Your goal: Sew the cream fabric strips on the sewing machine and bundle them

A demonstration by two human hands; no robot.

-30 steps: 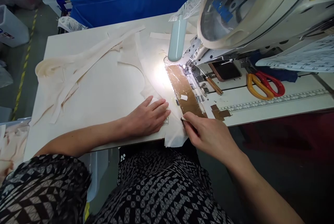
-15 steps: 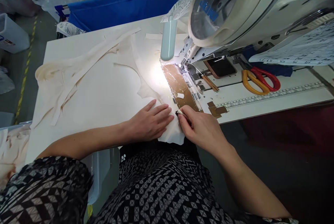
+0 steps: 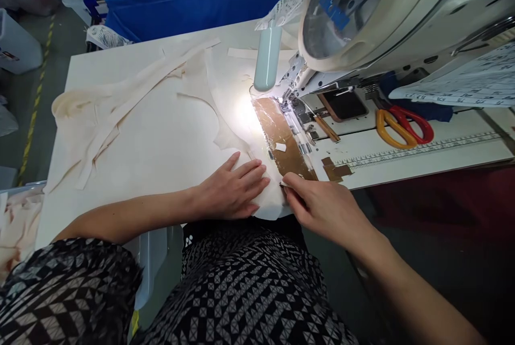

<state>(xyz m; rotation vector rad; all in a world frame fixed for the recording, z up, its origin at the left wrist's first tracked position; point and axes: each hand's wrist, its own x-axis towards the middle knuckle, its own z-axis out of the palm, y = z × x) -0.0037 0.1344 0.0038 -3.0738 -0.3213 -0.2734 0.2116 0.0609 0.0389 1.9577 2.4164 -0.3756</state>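
While the cloth (image 3: 270,206) overhangs the table's (image 3: 161,154) near edge, we list: left hand (image 3: 237,186), flat on it, fingers slightly spread; right hand (image 3: 319,200), thumb and finger pinched on a small item (image 3: 282,184), unclear to us; risks, we judge: creasing, should the palm slide; slippage, from the overhang

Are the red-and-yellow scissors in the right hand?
No: the scissors lie apart from the right hand, near the measuring scale.
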